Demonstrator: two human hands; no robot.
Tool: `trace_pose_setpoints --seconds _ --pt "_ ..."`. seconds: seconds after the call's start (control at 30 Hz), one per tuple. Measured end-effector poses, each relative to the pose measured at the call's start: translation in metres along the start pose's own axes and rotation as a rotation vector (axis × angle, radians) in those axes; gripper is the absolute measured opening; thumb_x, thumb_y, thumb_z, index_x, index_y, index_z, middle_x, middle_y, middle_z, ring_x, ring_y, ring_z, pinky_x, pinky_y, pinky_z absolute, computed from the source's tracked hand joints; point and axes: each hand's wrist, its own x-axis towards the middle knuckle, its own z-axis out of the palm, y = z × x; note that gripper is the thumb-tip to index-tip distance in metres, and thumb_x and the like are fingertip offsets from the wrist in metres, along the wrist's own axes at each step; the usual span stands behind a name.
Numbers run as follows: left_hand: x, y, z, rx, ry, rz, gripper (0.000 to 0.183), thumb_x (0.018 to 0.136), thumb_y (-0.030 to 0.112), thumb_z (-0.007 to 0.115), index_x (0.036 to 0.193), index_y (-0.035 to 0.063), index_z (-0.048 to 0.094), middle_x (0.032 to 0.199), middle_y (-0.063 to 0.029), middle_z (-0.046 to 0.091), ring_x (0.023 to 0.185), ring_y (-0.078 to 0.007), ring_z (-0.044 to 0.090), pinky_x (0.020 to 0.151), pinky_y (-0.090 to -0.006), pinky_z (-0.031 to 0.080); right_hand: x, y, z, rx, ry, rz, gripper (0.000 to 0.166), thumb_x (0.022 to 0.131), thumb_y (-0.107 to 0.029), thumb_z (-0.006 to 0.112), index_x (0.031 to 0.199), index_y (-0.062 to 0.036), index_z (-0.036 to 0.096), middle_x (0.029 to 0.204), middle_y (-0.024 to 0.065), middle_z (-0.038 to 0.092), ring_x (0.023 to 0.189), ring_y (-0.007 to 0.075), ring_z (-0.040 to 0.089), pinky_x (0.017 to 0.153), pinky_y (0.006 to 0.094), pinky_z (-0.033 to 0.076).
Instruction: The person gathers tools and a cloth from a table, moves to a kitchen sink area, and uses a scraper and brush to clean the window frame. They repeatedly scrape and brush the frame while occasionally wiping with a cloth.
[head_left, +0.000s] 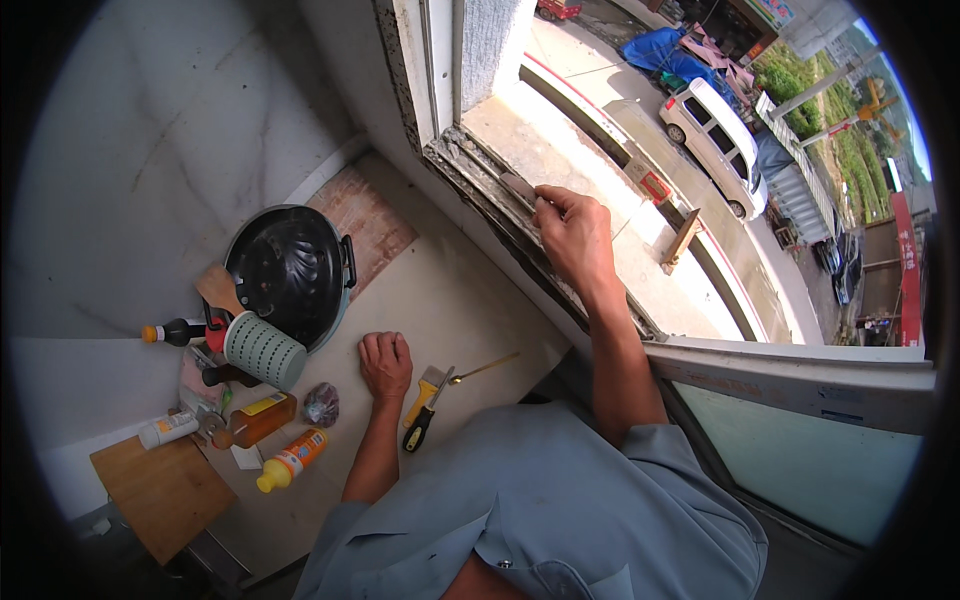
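My right hand (574, 232) pinches a small flat blade-like piece (517, 184) over the track of the window sill (487, 180). Crumbs of grey debris lie at the track's far corner. My left hand (386, 365) rests on the pale countertop (457, 300) with its fingers curled, and nothing shows in it. Right of that hand lie a yellow-handled paintbrush (425, 391), a screwdriver-like tool with a black and yellow handle (418, 429) and a thin brass-coloured rod (487, 366).
Left on the counter are a black lidded pan (289, 270), a perforated grey-green holder (266, 349), an amber bottle (262, 420), a yellow-capped orange bottle (292, 459) and a knotted plastic bag (321, 405). Outside stand a wood block (681, 241) on the ledge and a white van (716, 146).
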Motion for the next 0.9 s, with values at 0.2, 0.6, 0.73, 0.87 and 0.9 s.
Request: trace_pose_setpoints --seconds 0.2,0.6,0.73,0.87,0.9 --pt "0.000 0.000 0.000 -0.016 -0.004 0.003 0.009 0.093 0.016 0.064 0.094 0.0085 0.059 0.096 -0.0112 0.056 0.092 -0.0344 0.056 0.080 -0.0463 0.049 -0.002 -0.010 0.001 -0.196 0.049 -0.168 0.023 0.090 -0.008 0.057 0.104 -0.0065 0.076 0.076 0.0285 0.065 0.074 0.0451 0.065 0.070 0.0491 0.053" --pt "0.001 0.000 0.000 -0.010 0.009 0.011 0.008 0.092 0.014 0.064 0.092 0.0077 0.059 0.094 -0.0108 0.056 0.090 -0.0336 0.056 0.079 -0.0462 0.049 0.004 -0.011 0.008 -0.269 0.072 -0.227 0.022 0.090 -0.007 0.060 0.107 0.0006 0.073 0.093 0.0251 0.071 0.084 0.0400 0.071 0.077 0.0418 0.055" --pt "0.002 -0.001 0.000 -0.020 0.011 0.014 0.008 0.092 0.014 0.065 0.092 0.0080 0.059 0.094 -0.0106 0.056 0.090 -0.0334 0.056 0.079 -0.0461 0.049 0.007 -0.007 0.016 -0.261 0.122 -0.268 0.025 0.090 -0.006 0.060 0.111 -0.0002 0.072 0.095 0.0237 0.070 0.084 0.0401 0.070 0.077 0.0424 0.055" --pt "0.001 -0.001 0.000 -0.020 0.007 -0.001 0.008 0.092 0.015 0.065 0.092 0.0082 0.060 0.094 -0.0106 0.056 0.091 -0.0332 0.057 0.079 -0.0459 0.049 0.012 -0.005 0.025 -0.253 0.133 -0.282 0.024 0.090 -0.006 0.060 0.111 -0.0020 0.072 0.090 0.0222 0.069 0.081 0.0399 0.069 0.074 0.0435 0.055" --pt "0.001 -0.001 0.001 -0.021 0.005 -0.004 0.008 0.092 0.015 0.065 0.092 0.0082 0.060 0.094 -0.0105 0.056 0.091 -0.0332 0.057 0.079 -0.0459 0.049 0.014 -0.004 0.028 -0.245 0.135 -0.282 0.024 0.090 -0.006 0.060 0.111 -0.0026 0.072 0.088 0.0219 0.069 0.081 0.0399 0.068 0.073 0.0438 0.055"
